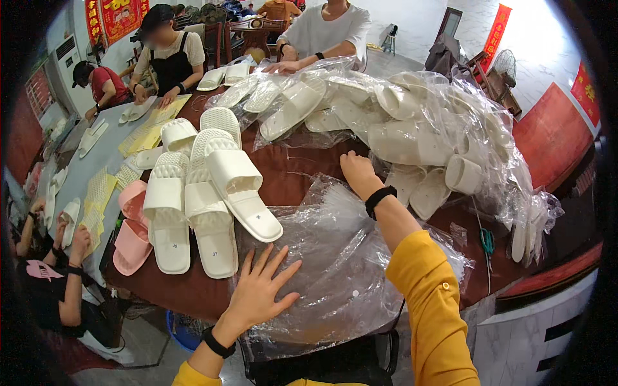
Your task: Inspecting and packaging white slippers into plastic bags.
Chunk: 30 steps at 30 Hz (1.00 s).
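Observation:
Clear plastic bags (360, 276) lie in a flat stack at the table's front edge. My left hand (261, 293) rests on their left part, fingers spread and flat, holding nothing. By the far edge of the stack is my right hand (362, 175), its fingers curled in; what they hold, if anything, is hidden. White slippers (248, 196) stand nested in rows just left of the bags, with the closest toe a little beyond my left fingertips. Beyond my right hand, a heap of white slippers in clear bags (412, 138) curves across the table.
Pink slippers (133, 248) sit at the left table edge. Green-handled scissors (487, 241) lie at the right, beside the bagged heap. Co-workers handle slippers at a grey table (106, 151) on the left; another person (328, 35) stands across from me. A blue basin (182, 330) is below.

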Each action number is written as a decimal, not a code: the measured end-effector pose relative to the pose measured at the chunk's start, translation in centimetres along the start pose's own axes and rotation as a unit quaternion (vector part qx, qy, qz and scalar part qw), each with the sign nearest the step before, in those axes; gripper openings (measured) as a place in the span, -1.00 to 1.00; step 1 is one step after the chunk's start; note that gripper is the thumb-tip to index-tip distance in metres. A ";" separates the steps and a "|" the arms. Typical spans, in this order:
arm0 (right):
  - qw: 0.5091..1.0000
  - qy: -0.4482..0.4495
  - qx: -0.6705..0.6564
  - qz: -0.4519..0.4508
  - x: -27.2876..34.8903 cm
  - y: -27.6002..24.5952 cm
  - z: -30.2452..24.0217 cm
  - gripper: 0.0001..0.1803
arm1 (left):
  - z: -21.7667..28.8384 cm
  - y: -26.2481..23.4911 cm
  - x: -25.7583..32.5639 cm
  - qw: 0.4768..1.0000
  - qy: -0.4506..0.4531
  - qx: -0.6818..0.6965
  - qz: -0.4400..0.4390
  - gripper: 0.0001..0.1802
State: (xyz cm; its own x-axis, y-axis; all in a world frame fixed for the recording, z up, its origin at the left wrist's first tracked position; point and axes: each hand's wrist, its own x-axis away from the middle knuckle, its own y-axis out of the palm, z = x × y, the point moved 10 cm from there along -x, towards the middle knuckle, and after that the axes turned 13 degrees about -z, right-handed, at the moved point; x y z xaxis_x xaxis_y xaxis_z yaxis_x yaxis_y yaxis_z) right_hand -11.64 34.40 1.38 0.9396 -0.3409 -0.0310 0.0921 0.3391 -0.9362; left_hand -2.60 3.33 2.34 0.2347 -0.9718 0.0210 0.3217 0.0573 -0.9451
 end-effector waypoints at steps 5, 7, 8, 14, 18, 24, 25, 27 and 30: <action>0.905 -0.041 -0.413 0.092 3.2 -5.2 2.0 -0.83 | 0.9 0.8 -0.4 1.000 0.018 -0.004 -0.010 -0.31; 0.770 -0.049 -0.634 0.049 5.0 -9.6 1.4 -0.80 | -0.1 1.2 -0.3 1.000 0.013 -0.010 0.008 -0.31; 0.715 -0.100 -0.686 0.090 7.0 -12.7 1.7 -0.77 | -0.1 1.1 -0.5 1.000 0.015 -0.010 0.007 -0.32; 0.796 -0.269 -0.519 0.156 26.4 -20.0 7.9 -0.76 | -0.1 -0.2 -1.0 0.997 0.036 -0.042 0.057 -0.36; 0.848 0.129 -0.509 0.070 42.4 -19.3 13.7 -0.69 | -0.4 0.3 -0.5 0.993 0.063 -0.064 0.071 -0.42; 0.737 0.330 -0.588 0.047 62.9 -11.1 12.8 -0.76 | 0.9 -2.1 1.9 0.985 0.060 -0.159 0.024 -0.48; 0.717 0.355 -0.598 0.036 65.1 -9.7 11.5 -0.76 | 1.5 -3.3 2.7 0.981 0.064 -0.184 0.019 -0.49; 0.689 0.339 -0.638 -0.064 67.5 -5.2 7.0 -0.74 | 4.9 -5.4 4.9 0.978 0.054 -0.199 0.012 -0.49; 0.729 0.246 -0.589 -0.247 69.4 0.0 -1.5 -0.73 | 13.1 -5.3 6.7 0.991 0.126 0.024 -0.048 -0.62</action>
State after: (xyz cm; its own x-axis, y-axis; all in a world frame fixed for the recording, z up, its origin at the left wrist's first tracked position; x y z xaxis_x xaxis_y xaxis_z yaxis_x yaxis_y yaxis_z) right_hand 53.12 9.42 -1.32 0.6297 -0.5374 0.5610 -0.2396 -0.8213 -0.5178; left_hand 9.24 -0.53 11.78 -0.0338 -0.9992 0.0222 0.3766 -0.0333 -0.9258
